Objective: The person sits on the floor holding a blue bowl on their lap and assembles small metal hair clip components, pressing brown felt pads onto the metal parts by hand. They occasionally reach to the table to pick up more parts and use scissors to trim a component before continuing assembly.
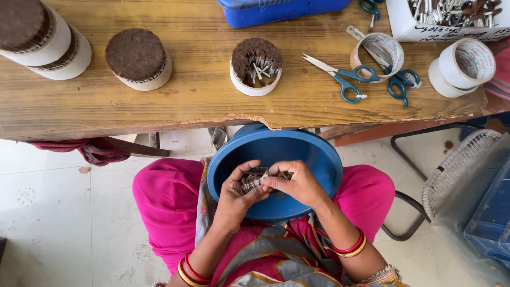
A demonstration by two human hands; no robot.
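Note:
My left hand (236, 194) cups a bunch of small metal pieces (251, 182) over a blue plastic bowl (313, 154) that rests on my lap. My right hand (295, 180) pinches the same bunch from the right, fingertips touching the left hand's. Both hands sit inside the bowl's rim. What else lies in the bowl is hidden by the hands. On the wooden table (202, 101) ahead stands a white round holder (256, 66), part filled with brown material and several metal pieces.
Three brown-topped white rolls (138, 57) sit on the table's left. Teal scissors (348, 79), tape rolls (467, 64), a white box of metal parts (451, 18) and a blue tray (276, 10) lie at the right and back. A wicker chair (457, 165) stands right.

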